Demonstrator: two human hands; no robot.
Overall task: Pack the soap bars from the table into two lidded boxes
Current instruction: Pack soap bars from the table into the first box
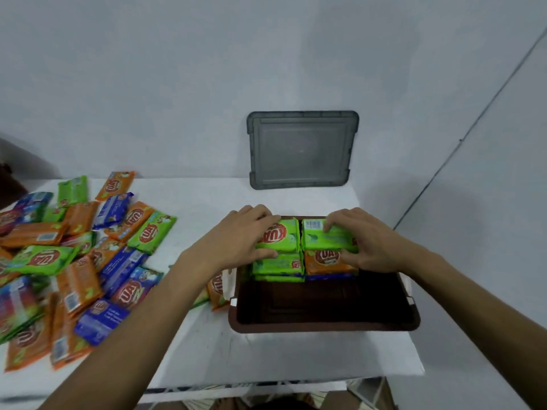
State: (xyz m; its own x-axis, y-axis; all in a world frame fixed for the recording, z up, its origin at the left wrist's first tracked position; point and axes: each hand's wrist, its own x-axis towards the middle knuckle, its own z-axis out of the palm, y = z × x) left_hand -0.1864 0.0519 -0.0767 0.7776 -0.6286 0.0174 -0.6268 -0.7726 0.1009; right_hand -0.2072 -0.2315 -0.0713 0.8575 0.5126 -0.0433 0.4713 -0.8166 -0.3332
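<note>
Left hand (pixel 248 235) and right hand (pixel 364 244) each pinch a soap bar at the far end of the brown box (pixel 322 328).
Left green bar (pixel 281 235) and right green bar (pixel 322 239) sit side by side atop stacks there, likely to keep rows tight; loose bars (pixel 74 261) lie left of the box, grey lid (pixel 302 149) beyond it.

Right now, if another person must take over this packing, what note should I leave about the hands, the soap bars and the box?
Left hand grips the left green bar on top of the far-left stack in the brown box.
Right hand grips the right green bar, barcode up, on the far-right stack.
Done: two stacks fill the far half of the box; its near half holds nothing.
Left: a large pile of soap bars lies on the table. The grey lid is off, behind the box. No second box is in view.
</note>
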